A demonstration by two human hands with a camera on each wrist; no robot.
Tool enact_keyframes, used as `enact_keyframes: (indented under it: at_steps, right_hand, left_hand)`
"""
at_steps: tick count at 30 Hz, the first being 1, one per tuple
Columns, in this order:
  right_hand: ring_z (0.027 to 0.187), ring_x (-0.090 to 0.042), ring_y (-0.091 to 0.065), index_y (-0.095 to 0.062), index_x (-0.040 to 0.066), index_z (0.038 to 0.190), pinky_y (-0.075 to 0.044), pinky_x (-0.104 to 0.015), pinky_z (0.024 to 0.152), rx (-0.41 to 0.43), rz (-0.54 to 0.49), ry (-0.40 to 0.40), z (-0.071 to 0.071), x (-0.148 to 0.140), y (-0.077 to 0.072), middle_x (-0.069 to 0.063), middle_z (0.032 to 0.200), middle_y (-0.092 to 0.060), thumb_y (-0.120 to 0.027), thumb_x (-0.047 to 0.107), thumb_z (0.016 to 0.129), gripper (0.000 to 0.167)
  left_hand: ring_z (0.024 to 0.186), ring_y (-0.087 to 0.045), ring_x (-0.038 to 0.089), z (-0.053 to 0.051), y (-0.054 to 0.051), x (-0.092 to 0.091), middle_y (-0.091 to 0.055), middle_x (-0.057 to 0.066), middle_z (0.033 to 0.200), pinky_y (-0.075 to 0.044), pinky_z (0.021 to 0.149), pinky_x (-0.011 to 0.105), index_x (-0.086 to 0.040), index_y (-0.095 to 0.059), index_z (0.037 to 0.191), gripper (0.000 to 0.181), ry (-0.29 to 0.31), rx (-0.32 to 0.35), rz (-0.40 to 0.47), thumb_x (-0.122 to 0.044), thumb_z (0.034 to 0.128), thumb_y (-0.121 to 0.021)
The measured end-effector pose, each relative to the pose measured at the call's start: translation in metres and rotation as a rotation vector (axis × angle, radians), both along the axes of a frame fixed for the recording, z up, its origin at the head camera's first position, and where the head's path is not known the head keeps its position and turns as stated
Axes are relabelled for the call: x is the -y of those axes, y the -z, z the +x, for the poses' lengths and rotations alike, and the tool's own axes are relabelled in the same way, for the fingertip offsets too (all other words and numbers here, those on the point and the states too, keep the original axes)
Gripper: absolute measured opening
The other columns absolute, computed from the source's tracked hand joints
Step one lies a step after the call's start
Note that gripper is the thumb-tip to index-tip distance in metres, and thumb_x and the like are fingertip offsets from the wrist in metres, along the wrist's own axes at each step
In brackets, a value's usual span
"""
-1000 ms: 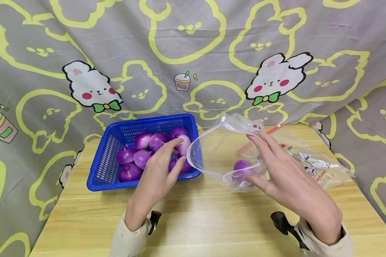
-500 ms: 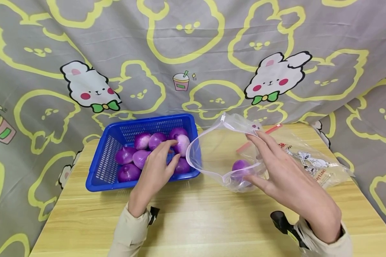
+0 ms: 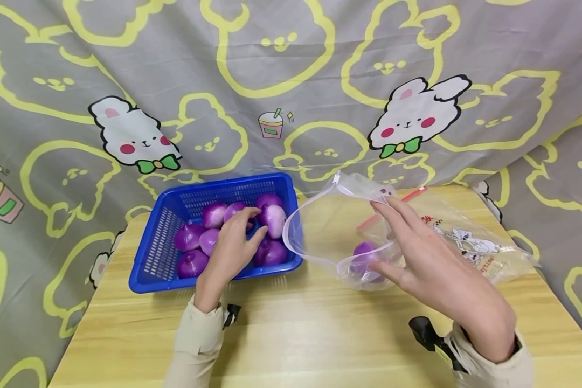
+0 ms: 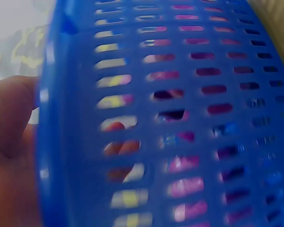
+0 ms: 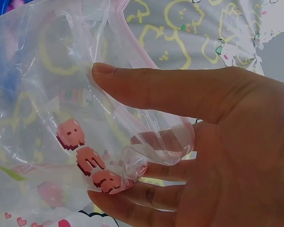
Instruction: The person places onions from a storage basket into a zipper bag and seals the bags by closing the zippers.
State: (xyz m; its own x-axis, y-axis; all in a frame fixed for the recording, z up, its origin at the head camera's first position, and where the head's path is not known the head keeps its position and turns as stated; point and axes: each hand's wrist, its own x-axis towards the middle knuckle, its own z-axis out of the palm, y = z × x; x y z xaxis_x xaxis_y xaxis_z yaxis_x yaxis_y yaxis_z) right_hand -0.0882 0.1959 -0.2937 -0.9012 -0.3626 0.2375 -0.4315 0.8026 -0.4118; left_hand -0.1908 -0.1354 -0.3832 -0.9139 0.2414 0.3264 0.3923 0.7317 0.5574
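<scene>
Left hand (image 3: 230, 242) is positioned, loosely curved and seemingly empty, over onions (image 3: 270, 253) contained by the basket (image 3: 147, 242). Clear bag (image 3: 356, 184) is held in the widely spread right hand (image 3: 438, 277), apparently to brace its mouth; one onion (image 3: 365, 249) is contained.

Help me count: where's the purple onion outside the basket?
In the head view, right of the blue basket, the purple onion sits inside the open clear zip bag, by the right hand.

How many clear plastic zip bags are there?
2: a pale-rimmed clear plastic bag held by the right hand, a red-zipped clear plastic bag lying farther right; others may hide beneath.
</scene>
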Motion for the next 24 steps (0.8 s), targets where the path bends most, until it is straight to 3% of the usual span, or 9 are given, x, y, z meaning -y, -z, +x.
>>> enact_keyframes:
  at_steps: [4, 10, 14, 18, 24]
  right_hand:
    - [0.132, -0.045, -0.045, -0.025, 0.015, 0.157, -0.036, -0.067, 0.102, 0.018, 0.008, 0.006, 0.001, -0.002, 0.0, -0.015, 0.162, -0.023, -0.08, 0.026, 0.086, 0.091]
    - [0.13, -0.042, -0.048, -0.025, 0.014, 0.157, -0.04, -0.065, 0.101, 0.005, 0.015, 0.004, 0.002, -0.004, -0.002, -0.015, 0.161, -0.025, -0.081, 0.025, 0.085, 0.092]
    - [0.114, -0.034, -0.061, -0.027, 0.013, 0.156, -0.045, -0.061, 0.097, -0.012, 0.027, -0.003, 0.001, -0.003, -0.002, -0.014, 0.16, -0.027, -0.081, 0.026, 0.085, 0.091]
    - [0.102, -0.031, -0.066, -0.027, 0.013, 0.156, -0.051, -0.057, 0.089, -0.008, 0.032, -0.002, 0.001, -0.003, -0.002, -0.013, 0.161, -0.026, -0.079, 0.027, 0.086, 0.089]
    - [0.119, -0.038, -0.058, -0.027, 0.012, 0.156, -0.047, -0.059, 0.096, 0.008, 0.026, -0.003, 0.001, -0.005, -0.001, -0.013, 0.162, -0.024, -0.078, 0.027, 0.087, 0.087]
  left_hand:
    - [0.112, -0.06, 0.038, -0.011, 0.005, -0.015, -0.061, 0.021, 0.124, -0.049, 0.095, 0.053, -0.001, -0.056, 0.131, 0.044, -0.036, 0.041, -0.096, -0.022, 0.094, -0.068]
    - [0.109, -0.06, 0.049, -0.022, 0.014, -0.031, -0.054, 0.027, 0.133, -0.049, 0.09, 0.062, -0.003, -0.046, 0.143, 0.058, -0.077, 0.095, -0.208, -0.024, 0.0928, -0.067]
    - [0.111, -0.058, 0.051, -0.023, 0.021, -0.033, -0.05, 0.026, 0.139, -0.049, 0.088, 0.064, -0.007, -0.041, 0.148, 0.063, -0.093, 0.121, -0.237, -0.021, 0.0922, -0.066]
    - [0.109, -0.06, 0.049, -0.022, 0.025, -0.032, -0.052, 0.025, 0.135, -0.051, 0.083, 0.064, -0.01, -0.044, 0.146, 0.062, -0.089, 0.066, -0.229, -0.018, 0.0901, -0.069]
    - [0.108, -0.061, 0.044, -0.016, 0.023, -0.03, -0.056, 0.022, 0.13, -0.053, 0.082, 0.061, -0.011, -0.051, 0.141, 0.064, -0.078, -0.032, -0.185, -0.015, 0.0839, -0.079]
